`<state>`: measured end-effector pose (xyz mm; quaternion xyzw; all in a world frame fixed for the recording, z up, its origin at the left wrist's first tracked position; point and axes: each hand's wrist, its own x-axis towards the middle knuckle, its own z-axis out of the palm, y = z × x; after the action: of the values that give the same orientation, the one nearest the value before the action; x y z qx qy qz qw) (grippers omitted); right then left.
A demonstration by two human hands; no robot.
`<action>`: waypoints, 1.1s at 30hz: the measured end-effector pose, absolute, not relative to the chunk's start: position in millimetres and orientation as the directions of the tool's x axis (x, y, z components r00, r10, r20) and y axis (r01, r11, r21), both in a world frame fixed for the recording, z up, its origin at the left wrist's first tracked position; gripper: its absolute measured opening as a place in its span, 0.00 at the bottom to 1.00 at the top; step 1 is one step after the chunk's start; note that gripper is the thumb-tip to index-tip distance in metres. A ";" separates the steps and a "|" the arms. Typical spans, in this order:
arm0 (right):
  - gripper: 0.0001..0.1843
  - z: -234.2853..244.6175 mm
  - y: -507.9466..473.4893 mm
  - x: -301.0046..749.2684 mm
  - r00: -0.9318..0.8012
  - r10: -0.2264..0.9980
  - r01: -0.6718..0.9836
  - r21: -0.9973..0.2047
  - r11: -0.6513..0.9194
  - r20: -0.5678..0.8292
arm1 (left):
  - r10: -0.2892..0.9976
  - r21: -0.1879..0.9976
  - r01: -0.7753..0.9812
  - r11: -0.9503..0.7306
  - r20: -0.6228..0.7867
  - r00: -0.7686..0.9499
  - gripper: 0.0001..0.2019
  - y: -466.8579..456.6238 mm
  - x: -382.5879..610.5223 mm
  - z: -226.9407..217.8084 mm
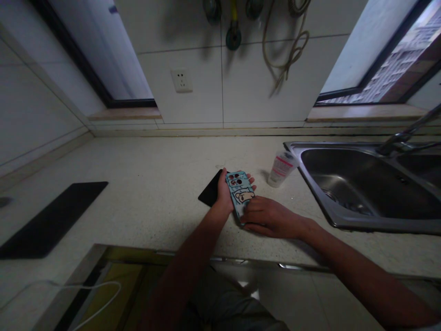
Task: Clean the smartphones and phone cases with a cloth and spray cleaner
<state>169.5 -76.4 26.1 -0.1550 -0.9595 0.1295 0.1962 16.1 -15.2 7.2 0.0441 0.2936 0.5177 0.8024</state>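
A smartphone in a light blue case with a cartoon animal on it lies back side up, its camera lenses toward the wall. My left hand is wrapped round it from beneath, with the thumb along its left edge and fingertips showing past the right edge. My right hand has its fingers bent over the phone's lower right part, closed against the case. Under and beside my left hand, a flat black pad lies on the countertop, partly hidden by the hand.
To the right stands a clear plastic cup with red print, near the steel sink. A long black mat lies on the left of the pale countertop. A white cable hangs at the lower left. A wall socket is above the counter.
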 end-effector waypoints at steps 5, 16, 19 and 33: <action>0.13 28.3 -77.0 169.2 -0.875 0.346 0.244 -0.311 0.919 0.338 | 0.863 0.391 -0.799 0.457 -0.413 0.292 0.27 -14.9 16.3 7.3; 0.14 28.1 -77.1 168.5 -0.879 0.356 0.265 -0.295 0.918 0.318 | 0.862 0.405 -0.790 0.460 -0.417 0.288 0.26 -15.4 15.8 6.0; 0.14 27.9 -77.1 168.6 -0.879 0.357 0.266 -0.296 0.918 0.316 | 0.858 0.403 -0.789 0.465 -0.425 0.288 0.26 -14.8 15.5 4.7; 0.14 28.3 -78.0 168.0 -0.879 0.351 0.262 -0.288 0.921 0.322 | 0.853 0.379 -0.795 0.474 -0.420 0.308 0.26 -14.5 15.9 3.2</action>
<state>168.0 -78.0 28.3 -0.1593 -0.9621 0.1189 0.1868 15.9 -14.5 3.2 0.0503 0.2921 0.5105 0.8072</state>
